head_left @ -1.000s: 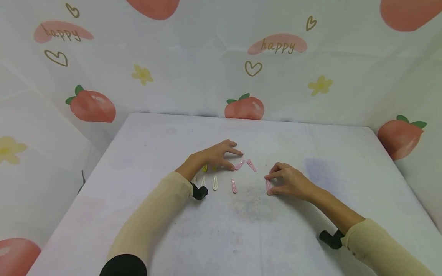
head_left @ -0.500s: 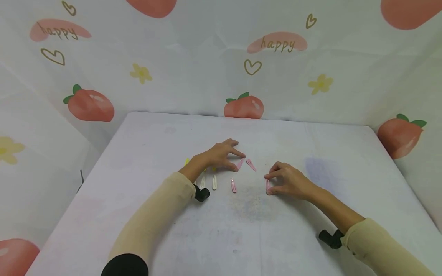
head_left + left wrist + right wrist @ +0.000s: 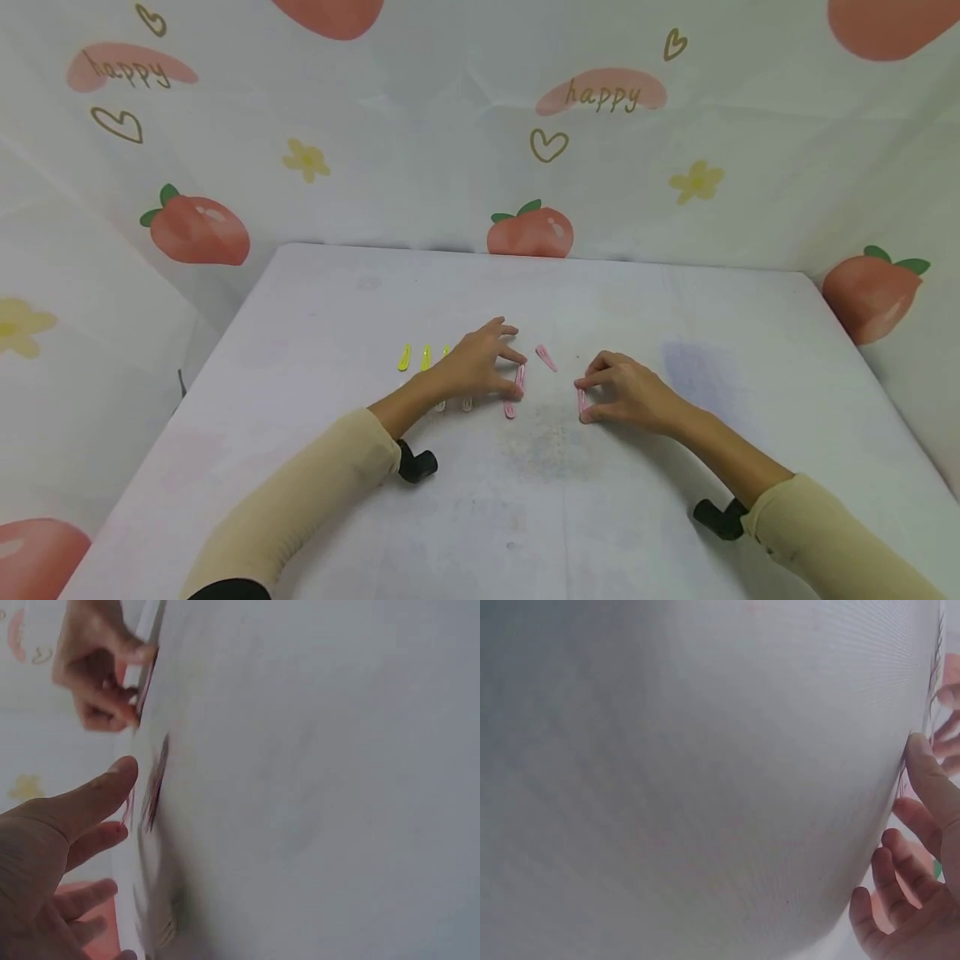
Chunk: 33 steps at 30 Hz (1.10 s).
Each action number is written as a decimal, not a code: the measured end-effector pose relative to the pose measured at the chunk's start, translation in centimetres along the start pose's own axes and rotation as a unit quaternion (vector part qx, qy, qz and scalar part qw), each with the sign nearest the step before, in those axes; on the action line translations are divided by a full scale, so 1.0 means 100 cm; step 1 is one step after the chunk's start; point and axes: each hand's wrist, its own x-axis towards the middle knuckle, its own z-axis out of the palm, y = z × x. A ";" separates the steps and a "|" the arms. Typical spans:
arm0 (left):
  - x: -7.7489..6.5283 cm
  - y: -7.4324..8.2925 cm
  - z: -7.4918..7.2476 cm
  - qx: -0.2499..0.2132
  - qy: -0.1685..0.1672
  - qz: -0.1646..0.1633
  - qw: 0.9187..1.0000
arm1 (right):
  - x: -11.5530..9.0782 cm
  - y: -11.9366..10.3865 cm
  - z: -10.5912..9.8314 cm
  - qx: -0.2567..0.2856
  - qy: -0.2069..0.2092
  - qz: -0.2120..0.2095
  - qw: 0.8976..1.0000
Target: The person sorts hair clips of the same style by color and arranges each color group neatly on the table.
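Observation:
In the head view my left hand (image 3: 480,364) pinches a pink snap hair clip (image 3: 520,377) by its two ends, between thumb and forefinger. Just below it lies another pink hair clip (image 3: 509,411), partly covered. To the right, my right hand (image 3: 632,396) holds a pink hair clip (image 3: 581,402) the same way, low at the tabletop; its other fingers show loosely bent in the right wrist view (image 3: 907,892). Between the hands a tilted pink hair clip (image 3: 546,358) lies loose. The left wrist view shows the left thumb (image 3: 97,796) close to the held clip.
Yellow hair clips (image 3: 426,358) lie in a row left of the left hand, which partly hides them. White hair clips (image 3: 467,404) peek out under the left wrist. The white table (image 3: 450,517) meets a peach-printed cloth backdrop (image 3: 420,150) at its far edge.
My left hand has drawn the pink hair clip toward the near side, turning it nearly upright above another pink one. More yellow clips show now. The right hand stays in place.

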 end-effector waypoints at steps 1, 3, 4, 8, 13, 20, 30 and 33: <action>-0.003 0.002 0.002 0.002 0.004 0.000 1.000 | 0.000 0.000 0.000 -0.002 0.000 0.000 1.000; -0.007 0.005 0.008 0.007 0.016 0.000 1.000 | 0.000 0.001 0.000 -0.003 0.001 0.002 1.000; -0.009 0.006 0.010 0.011 0.023 0.000 1.000 | -0.001 0.001 0.000 -0.004 0.001 0.003 1.000; -0.013 0.011 0.017 0.014 0.042 -0.007 0.999 | -0.001 0.002 0.000 -0.003 0.000 0.003 1.000; -0.017 0.017 0.021 0.014 0.047 -0.016 0.999 | -0.001 0.002 0.001 0.001 0.002 0.001 1.000; -0.019 0.022 0.022 0.031 0.048 -0.009 0.998 | -0.001 0.001 0.001 -0.005 0.004 0.002 1.000; -0.007 0.017 0.016 0.002 0.052 -0.010 0.999 | 0.000 0.001 0.001 0.000 0.003 0.001 1.000; 0.005 0.012 0.011 -0.027 0.054 0.005 0.998 | 0.000 0.001 0.001 0.001 0.002 -0.003 1.000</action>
